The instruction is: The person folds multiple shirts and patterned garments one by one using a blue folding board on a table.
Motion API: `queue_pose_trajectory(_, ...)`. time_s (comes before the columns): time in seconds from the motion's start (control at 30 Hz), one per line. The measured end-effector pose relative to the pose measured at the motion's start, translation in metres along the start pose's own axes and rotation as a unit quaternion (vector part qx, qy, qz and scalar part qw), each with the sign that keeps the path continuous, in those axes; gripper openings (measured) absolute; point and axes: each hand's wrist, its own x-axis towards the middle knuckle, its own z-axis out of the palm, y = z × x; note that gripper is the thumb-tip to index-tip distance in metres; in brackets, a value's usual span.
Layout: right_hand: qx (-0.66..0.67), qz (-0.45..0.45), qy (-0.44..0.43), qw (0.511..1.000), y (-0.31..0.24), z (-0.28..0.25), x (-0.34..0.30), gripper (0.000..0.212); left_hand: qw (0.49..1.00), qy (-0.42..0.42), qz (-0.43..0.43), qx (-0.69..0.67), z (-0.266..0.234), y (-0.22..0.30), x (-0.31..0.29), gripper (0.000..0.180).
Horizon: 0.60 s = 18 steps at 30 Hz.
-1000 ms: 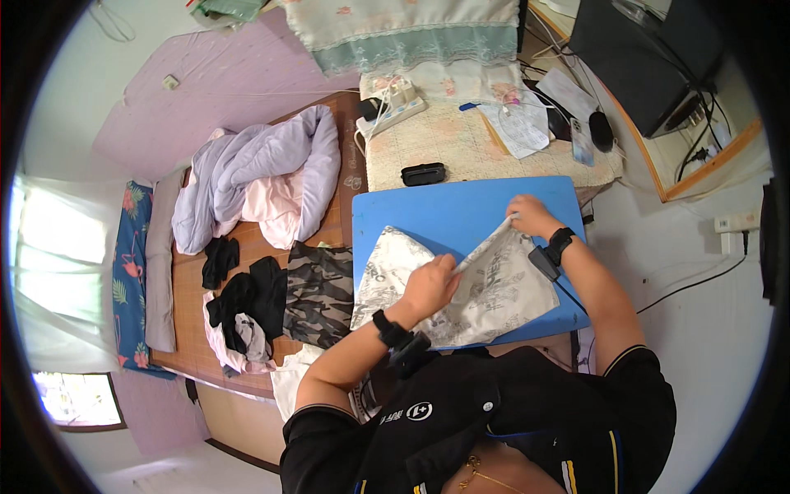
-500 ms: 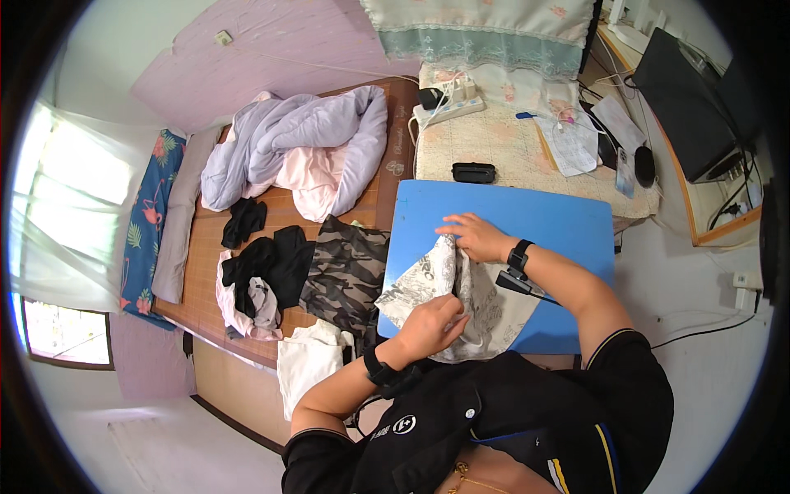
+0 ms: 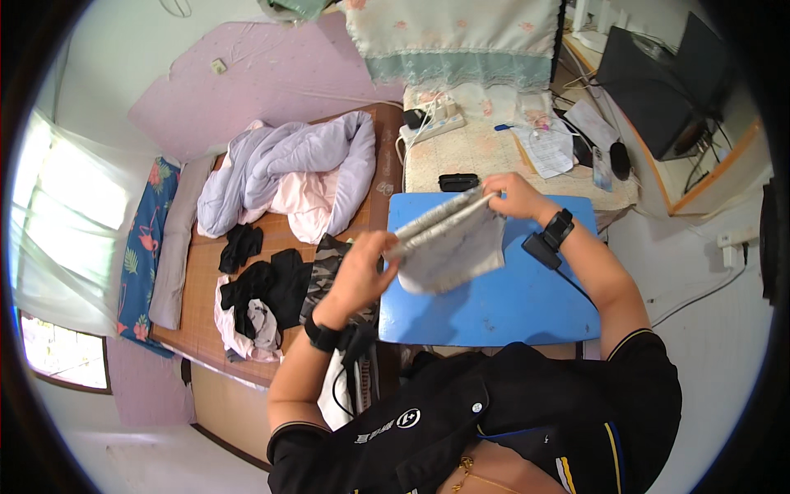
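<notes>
A pale grey-and-white printed cloth garment (image 3: 453, 251) hangs stretched between my hands, lifted over the blue tabletop (image 3: 527, 305). At its left corner my left hand (image 3: 362, 270) is closed on the edge, a little blurred by motion. The opposite corner is pinched in my right hand (image 3: 517, 196), close to the table's far side. Its upper edge runs slanting from one hand to the other, and the lower part droops toward me. I cannot tell what kind of garment it is.
Left of the table, a bed mat holds camouflage cloth (image 3: 322, 272), black clothes (image 3: 284, 280) and a lilac quilt (image 3: 288, 156). A black case (image 3: 458, 182) lies just past the table's far edge. Beyond are a power strip (image 3: 432, 129) and papers (image 3: 547, 152).
The garment has come up off the tabletop and is now held out by two corners. My hands have moved farther apart and away from my body. The view has shifted a little.
</notes>
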Motion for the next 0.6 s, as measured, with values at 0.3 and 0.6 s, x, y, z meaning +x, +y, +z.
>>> queue_pose_trajectory(0.3, -0.312, -0.089, 0.196, 0.925, -0.052, -0.090, -0.008, 0.011, 0.970, 0.127, 0.187, 0.093, 0.009, 0.000, 0.098, 0.012)
queue_pose_trajectory(0.6, -0.329, 0.049, -0.034, 0.943, 0.005, 0.071, -0.221, 0.009, 0.949, -0.199, 0.219, 0.106, 0.162, -0.075, -0.047, 0.024)
